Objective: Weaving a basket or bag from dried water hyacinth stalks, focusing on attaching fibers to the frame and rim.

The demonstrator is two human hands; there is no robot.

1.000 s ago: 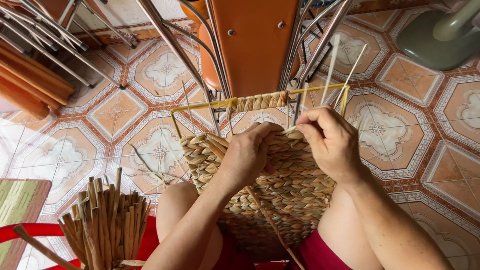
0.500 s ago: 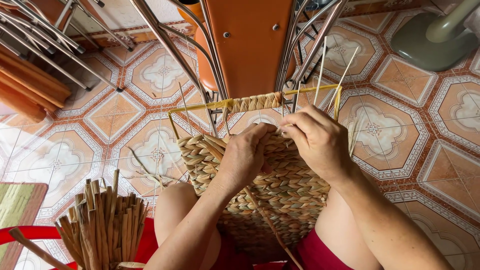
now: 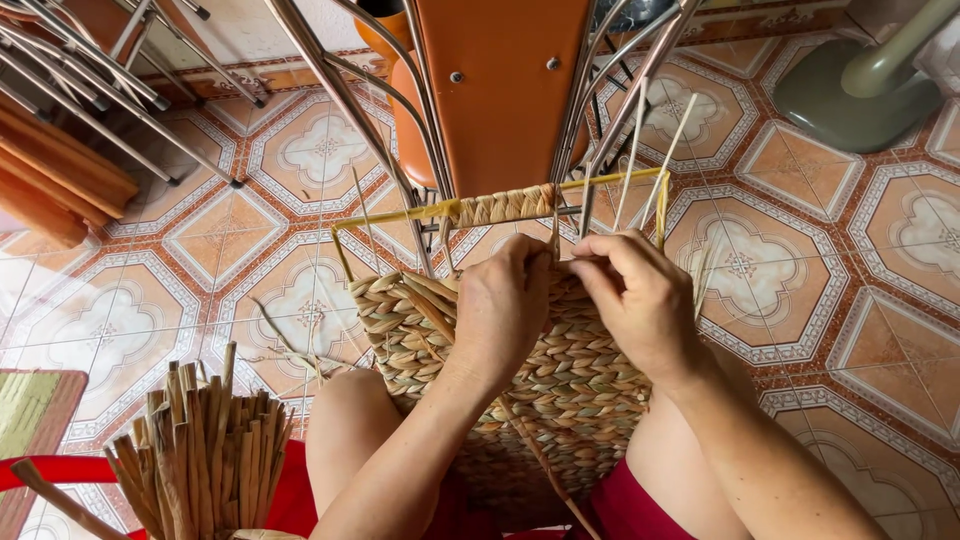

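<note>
We see no packages, labels, signs or screens anywhere around where the hands grip. Nothing of that kind shows near them or farther off.

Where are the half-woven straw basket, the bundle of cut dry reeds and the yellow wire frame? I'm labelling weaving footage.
half-woven straw basket (image 3: 570, 390), head view, on its braided side wall.
bundle of cut dry reeds (image 3: 205, 450), head view, on the upright stalks.
yellow wire frame (image 3: 385, 217), head view, on its bare top bar.
</note>
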